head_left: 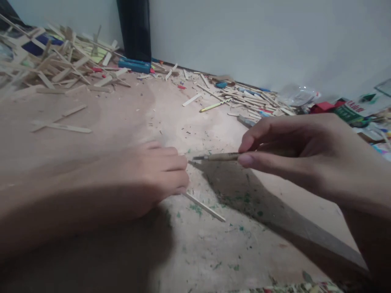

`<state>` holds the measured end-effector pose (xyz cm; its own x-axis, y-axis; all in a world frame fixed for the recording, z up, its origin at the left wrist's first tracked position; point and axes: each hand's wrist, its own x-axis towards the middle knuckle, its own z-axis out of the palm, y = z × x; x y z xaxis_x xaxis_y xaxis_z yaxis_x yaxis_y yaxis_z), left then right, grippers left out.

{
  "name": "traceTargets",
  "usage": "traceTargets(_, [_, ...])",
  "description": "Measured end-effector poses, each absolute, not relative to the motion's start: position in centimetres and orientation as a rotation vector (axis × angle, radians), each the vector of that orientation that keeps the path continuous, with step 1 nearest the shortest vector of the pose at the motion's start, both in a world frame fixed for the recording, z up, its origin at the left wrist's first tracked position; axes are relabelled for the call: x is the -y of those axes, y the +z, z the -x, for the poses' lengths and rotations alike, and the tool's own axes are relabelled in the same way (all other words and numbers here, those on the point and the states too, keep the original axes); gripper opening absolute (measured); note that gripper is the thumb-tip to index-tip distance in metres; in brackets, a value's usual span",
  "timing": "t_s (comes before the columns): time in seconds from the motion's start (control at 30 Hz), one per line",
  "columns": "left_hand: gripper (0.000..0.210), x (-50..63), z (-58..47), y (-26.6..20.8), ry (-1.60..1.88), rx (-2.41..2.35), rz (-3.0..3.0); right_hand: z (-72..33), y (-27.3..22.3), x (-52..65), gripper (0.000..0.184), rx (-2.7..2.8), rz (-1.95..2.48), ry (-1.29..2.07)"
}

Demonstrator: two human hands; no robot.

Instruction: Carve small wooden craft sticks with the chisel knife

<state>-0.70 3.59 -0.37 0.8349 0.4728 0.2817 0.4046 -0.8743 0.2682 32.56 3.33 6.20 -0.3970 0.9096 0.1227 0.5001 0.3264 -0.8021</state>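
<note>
In the head view, my left hand (155, 175) is low over the board, its fingers curled and pressed together. A thin wooden stick (206, 208) comes out from beneath it towards the lower right; the gripped part is hidden. Between thumb and fingertips, my right hand (305, 150) pinches a slim carving tool (222, 156) with a wooden handle and a narrow metal tip. That tip points left, just short of my left fingers. Green flecks and dark shavings are scattered around the stick.
A heap of wooden craft sticks (73, 65) fills the back left. More sticks (253, 101) lie in a pile at the back right, near a yellow pencil-like stick (215, 106). A blue object (134, 65) sits below a dark post. Plastic packaging (356, 110) stands at right.
</note>
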Motion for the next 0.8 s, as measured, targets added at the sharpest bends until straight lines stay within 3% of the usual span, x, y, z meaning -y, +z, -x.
traceTargets(0.07, [0.008, -3.4, 0.5, -0.7, 0.535, -0.716, -2.795, -32.4, 5.8, -3.2, 0.045, 1.927, 1.224, 0.912])
traceTargets(0.27, [0.009, -2.6, -0.1, -1.0, 0.655, -0.799, -2.720, -32.8, 4.8, -1.8, 0.043, 1.833, 1.191, 0.714])
traceTargets(0.5, [0.035, -2.7, -0.6, -1.1, 0.768, -0.715, -2.693, -32.1, 3.1, -0.5, 0.050, 1.969, 1.129, 0.596])
traceTargets(0.67, [0.035, -3.0, -0.7, -1.9, 0.880, -0.679, -2.684, -30.2, 3.2, -0.4, 0.038, 1.989, 1.049, 0.645])
traceTargets(0.8, [0.032, -3.0, -0.4, -1.6, 0.773, -0.688, -2.694, -29.7, 3.8, -0.4, 0.039, 2.037, 0.969, 0.656])
